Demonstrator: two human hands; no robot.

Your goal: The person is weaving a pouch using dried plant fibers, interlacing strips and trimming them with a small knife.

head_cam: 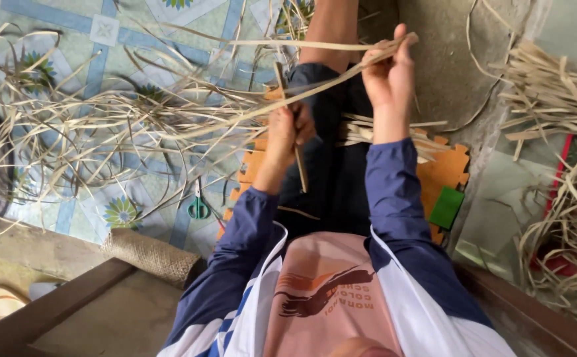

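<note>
Pale dried strips (189, 116) fan out from the middle of the view toward nine o'clock, over a patterned floor mat (103, 39). The left hand (288, 129), at centre, has its grip closed around the gathered strip ends. The right hand (389, 73), toward one o'clock, pinches one long strip taut. Keeping that strip tight and flat looks best here. Green-handled scissors (198, 203) lie at seven o'clock; more strips (559, 92) pile at three o'clock.

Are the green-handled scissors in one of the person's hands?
No, the scissors lie on the patterned floor mat, while both hands grip pale strips.
</note>
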